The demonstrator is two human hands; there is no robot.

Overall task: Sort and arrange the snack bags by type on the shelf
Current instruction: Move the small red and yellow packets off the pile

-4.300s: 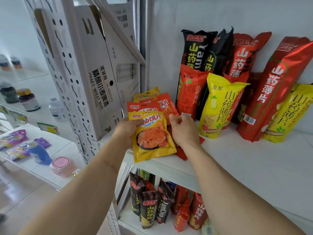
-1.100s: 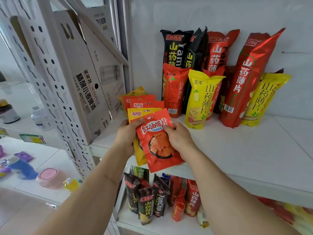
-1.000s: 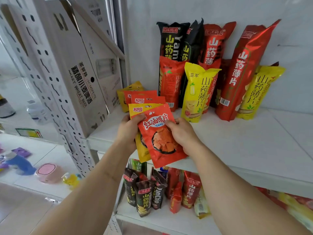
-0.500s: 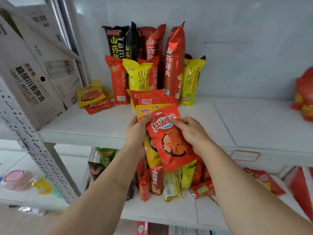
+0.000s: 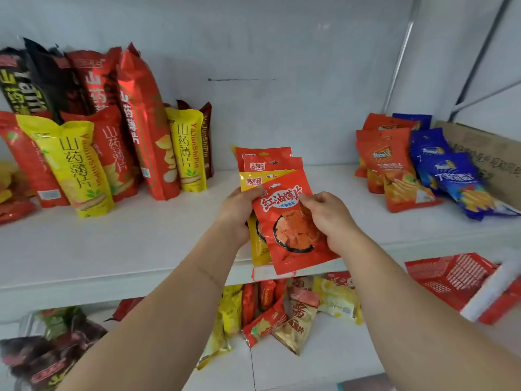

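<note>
A fanned stack of flat red and yellow foil snack pouches (image 5: 284, 215) is held upright above the front edge of the white shelf board (image 5: 127, 244), long axis near vertical, tops tilted slightly left, printed faces toward the camera. The left hand (image 5: 238, 210) clasps the stack's left edge; the right hand (image 5: 328, 218) pinches the front red pouch's right side. Tall red, yellow and black chip bags (image 5: 112, 136) stand to the left, red and blue packets (image 5: 417, 167) lean to the right.
</note>
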